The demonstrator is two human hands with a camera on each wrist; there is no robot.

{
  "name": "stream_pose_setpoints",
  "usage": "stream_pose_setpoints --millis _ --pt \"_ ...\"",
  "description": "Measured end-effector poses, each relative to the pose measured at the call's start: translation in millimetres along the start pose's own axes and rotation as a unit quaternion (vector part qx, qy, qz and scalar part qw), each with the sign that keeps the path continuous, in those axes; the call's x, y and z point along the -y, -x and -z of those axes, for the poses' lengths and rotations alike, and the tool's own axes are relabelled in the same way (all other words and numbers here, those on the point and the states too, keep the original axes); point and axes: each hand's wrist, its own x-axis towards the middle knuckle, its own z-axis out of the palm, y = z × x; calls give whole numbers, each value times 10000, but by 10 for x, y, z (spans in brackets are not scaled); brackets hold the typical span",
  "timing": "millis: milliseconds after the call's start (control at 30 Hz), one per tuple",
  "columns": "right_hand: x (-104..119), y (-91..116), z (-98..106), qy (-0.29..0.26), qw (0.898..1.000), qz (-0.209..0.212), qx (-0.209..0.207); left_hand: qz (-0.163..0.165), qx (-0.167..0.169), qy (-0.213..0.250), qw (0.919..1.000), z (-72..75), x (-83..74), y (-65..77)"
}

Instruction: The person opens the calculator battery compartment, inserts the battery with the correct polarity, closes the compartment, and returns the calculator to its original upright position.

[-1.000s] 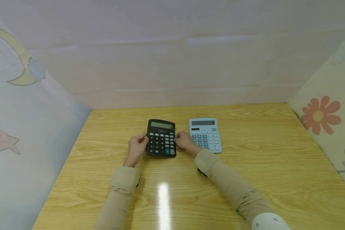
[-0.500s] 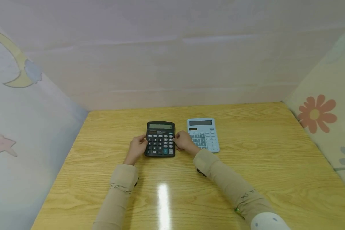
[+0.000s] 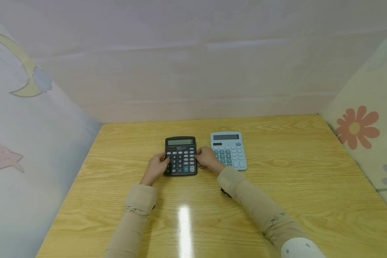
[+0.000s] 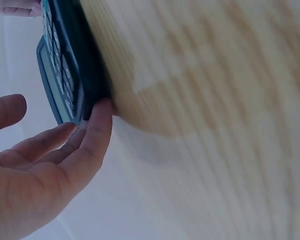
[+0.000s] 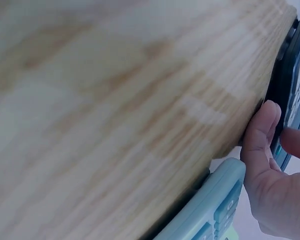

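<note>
From the head, a black calculator (image 3: 182, 156) lies face up on the wooden table (image 3: 277, 186), with one hand on each side of it. The left hand (image 3: 154, 167) is at its left edge, and the thumb is over the keys on that side. The right hand (image 3: 208, 157) is at its right edge with its fingers curled in. A light blue calculator (image 3: 238, 152) lies to the right, and the right hand covers some of its keys. Both arms have tan sleeves (image 3: 133, 215). There is a yellow moon (image 3: 25, 64) and a pink star (image 3: 6, 157) on the left wall, and a red flower (image 3: 358, 127) on the right wall. From the left wrist, the left thumb is up and apart from the fingers, and a fingertip touches the side of the black calculator. A bit of the right hand shows in the top corner. From the right wrist, the right finger and thumb pinch the edge of the black calculator. The light blue calculator is just beside that hand.
</note>
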Motion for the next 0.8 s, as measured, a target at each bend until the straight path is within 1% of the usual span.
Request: stream_pose_setpoints --millis 67,200,267,333,400,467,600,700,800 --pt "0 19 11 -143 9999 7 66 -113 86 -99 9999 1 -7 12" --pt "29 86 48 -400 9990 120 172 -433 139 -522 9976 44 -4 34" --pt "55 120 70 -413 9987 212 190 -600 80 -691 9958 70 -2 42" --pt "70 146 90 -300 9988 343 177 -753 -61 -806 9939 92 -10 61" --pt "78 175 114 -123 9985 525 133 -944 -224 -831 9918 101 -19 86" --pt "79 214 148 12 9976 689 96 -1130 -367 -763 9900 102 -29 113" --pt "63 316 235 14 9939 1094 157 -1562 -597 -651 9838 88 -22 166" --pt "41 398 311 -103 9897 1408 256 -1820 -668 -531 9796 71 -16 218" --pt "10 490 394 -271 9857 1614 390 -2031 -606 -388 9765 43 -26 298"
